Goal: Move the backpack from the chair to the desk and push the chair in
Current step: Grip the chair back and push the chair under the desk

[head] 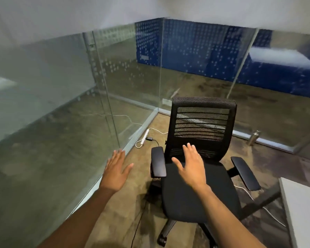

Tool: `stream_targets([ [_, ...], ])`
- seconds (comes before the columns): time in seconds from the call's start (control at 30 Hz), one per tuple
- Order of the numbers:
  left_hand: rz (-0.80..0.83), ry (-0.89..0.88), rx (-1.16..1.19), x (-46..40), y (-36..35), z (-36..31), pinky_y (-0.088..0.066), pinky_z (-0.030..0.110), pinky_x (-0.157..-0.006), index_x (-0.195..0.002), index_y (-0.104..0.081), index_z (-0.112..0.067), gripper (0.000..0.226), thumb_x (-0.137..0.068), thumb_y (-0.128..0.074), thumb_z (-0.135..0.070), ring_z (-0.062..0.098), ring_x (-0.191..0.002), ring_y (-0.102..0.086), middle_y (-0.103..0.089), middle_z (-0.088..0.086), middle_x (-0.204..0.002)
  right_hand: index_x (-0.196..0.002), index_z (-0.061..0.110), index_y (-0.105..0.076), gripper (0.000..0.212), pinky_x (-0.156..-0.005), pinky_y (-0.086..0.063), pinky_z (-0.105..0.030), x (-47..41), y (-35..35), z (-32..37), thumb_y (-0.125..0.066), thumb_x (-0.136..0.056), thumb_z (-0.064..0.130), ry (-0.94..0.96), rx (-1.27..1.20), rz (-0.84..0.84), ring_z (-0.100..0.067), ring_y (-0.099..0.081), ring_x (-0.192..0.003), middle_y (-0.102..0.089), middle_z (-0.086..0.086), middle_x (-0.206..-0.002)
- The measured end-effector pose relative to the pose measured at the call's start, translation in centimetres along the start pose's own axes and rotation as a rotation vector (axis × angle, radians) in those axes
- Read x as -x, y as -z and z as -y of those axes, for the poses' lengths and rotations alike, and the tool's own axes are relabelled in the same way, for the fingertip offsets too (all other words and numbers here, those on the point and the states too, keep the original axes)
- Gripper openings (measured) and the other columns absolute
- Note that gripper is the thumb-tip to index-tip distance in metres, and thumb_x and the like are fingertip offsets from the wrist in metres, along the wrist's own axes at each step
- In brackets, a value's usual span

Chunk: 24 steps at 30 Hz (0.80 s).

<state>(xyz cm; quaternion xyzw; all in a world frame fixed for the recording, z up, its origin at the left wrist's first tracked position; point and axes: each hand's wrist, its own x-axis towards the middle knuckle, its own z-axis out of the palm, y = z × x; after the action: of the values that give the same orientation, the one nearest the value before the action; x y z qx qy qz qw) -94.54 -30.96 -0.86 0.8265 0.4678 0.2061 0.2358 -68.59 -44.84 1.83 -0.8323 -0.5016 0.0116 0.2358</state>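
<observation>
Both hands, left hand (115, 171) and right hand (191, 165), hover spread and empty over the bare chair (195, 190); it should roll easily, pushed by its stiff backrest (202, 122).

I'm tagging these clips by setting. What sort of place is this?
Most likely an office: a black mesh-backed swivel chair with armrests, clear glass partition walls, a white desk corner, and a white power strip on the floor.
</observation>
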Motion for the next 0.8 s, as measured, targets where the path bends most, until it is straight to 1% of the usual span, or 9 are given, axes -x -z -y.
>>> stream_targets([
  [0.13, -0.068, 0.049, -0.005, -0.9, 0.9, 1.3, -0.002, 0.036, -0.121, -0.152, -0.026, -0.014, 0.069, -0.096, -0.047, -0.049, 0.016, -0.151, -0.007, -0.018, 0.003, -0.163, -0.149, 0.012, -0.031, 0.077, -0.117, -0.020, -0.042, -3.1, -1.4, 1.4, -0.037, -0.093, 0.064, 0.071, -0.023, 0.036, -0.025, -0.014, -0.149, -0.026, -0.009, -0.160],
  [0.2, -0.119, 0.098, 0.008, -1.4, 1.2, 1.6, -0.002, 0.035, -0.120, -0.151, -0.030, -0.014, 0.067, -0.096, -0.052, -0.045, 0.016, -0.151, -0.009, -0.021, 0.004, -0.162, -0.146, 0.011, -0.035, 0.075, -0.115, -0.025, -0.043, -4.5, -2.1, 2.0, -0.039, -0.092, 0.063, 0.127, -0.030, 0.042, -0.028, -0.019, -0.148, -0.032, -0.012, -0.157],
  [0.27, -0.129, 0.112, -0.011, -1.7, 1.3, 1.7, -0.004, 0.037, -0.120, -0.151, -0.030, -0.011, 0.067, -0.096, -0.053, -0.042, 0.019, -0.151, -0.010, -0.021, 0.006, -0.162, -0.143, 0.010, -0.039, 0.072, -0.112, -0.029, -0.043, -5.6, -2.7, 2.4, -0.041, -0.093, 0.062, 0.165, -0.023, 0.042, -0.030, -0.023, -0.146, -0.037, -0.013, -0.154],
  [0.33, -0.124, 0.121, -0.036, -1.9, 1.4, 2.3, -0.005, 0.040, -0.121, -0.151, -0.028, -0.010, 0.067, -0.096, -0.050, -0.043, 0.020, -0.152, -0.008, -0.020, 0.007, -0.162, -0.146, 0.010, -0.035, 0.073, -0.114, -0.026, -0.042, -6.5, -3.5, 2.9, -0.041, -0.093, 0.062, 0.179, -0.040, 0.079, -0.029, -0.019, -0.148, -0.032, -0.012, -0.157],
  [0.47, -0.138, 0.165, -0.027, -2.7, 1.8, 3.9, -0.005, 0.041, -0.121, -0.152, -0.026, -0.012, 0.071, -0.095, -0.046, -0.049, 0.018, -0.152, -0.006, -0.017, 0.005, -0.163, -0.151, 0.011, -0.025, 0.078, -0.117, -0.020, -0.043, -8.2, -5.0, 4.0, -0.039, -0.094, 0.062, 0.207, -0.038, 0.128, -0.026, -0.013, -0.149, -0.023, -0.010, -0.161],
  [0.6, -0.160, 0.168, -0.022, -4.8, 2.4, 5.6, -0.005, 0.040, -0.121, -0.151, -0.027, -0.010, 0.070, -0.095, -0.049, -0.046, 0.019, -0.151, -0.006, -0.018, 0.007, -0.163, -0.151, 0.008, -0.025, 0.077, -0.117, -0.022, -0.044, -10.5, -6.3, 5.3, -0.043, -0.095, 0.058, 0.216, -0.037, 0.117, -0.027, -0.014, -0.149, -0.024, -0.011, -0.160],
  [0.7, -0.163, 0.154, -0.026, -7.0, 2.8, 7.1, -0.003, 0.038, -0.121, -0.152, -0.025, -0.011, 0.070, -0.096, -0.048, -0.045, 0.013, -0.149, -0.001, -0.016, 0.005, -0.163, -0.153, 0.011, -0.021, 0.078, -0.117, -0.017, -0.039, -12.5, -7.6, 6.4, -0.040, -0.095, 0.060, 0.201, -0.022, 0.105, -0.023, -0.010, -0.150, -0.020, -0.009, -0.162],
  [0.8, -0.150, 0.122, -0.033, -9.9, 3.5, 8.9, -0.002, 0.038, -0.122, -0.152, -0.024, -0.012, 0.072, -0.095, -0.044, -0.051, 0.009, -0.147, 0.001, -0.016, 0.004, -0.163, -0.153, 0.012, -0.022, 0.078, -0.117, -0.016, -0.037, -14.8, -9.1, 7.7, -0.040, -0.094, 0.061, 0.193, -0.012, 0.087, -0.023, -0.011, -0.150, -0.020, -0.008, -0.162],
])
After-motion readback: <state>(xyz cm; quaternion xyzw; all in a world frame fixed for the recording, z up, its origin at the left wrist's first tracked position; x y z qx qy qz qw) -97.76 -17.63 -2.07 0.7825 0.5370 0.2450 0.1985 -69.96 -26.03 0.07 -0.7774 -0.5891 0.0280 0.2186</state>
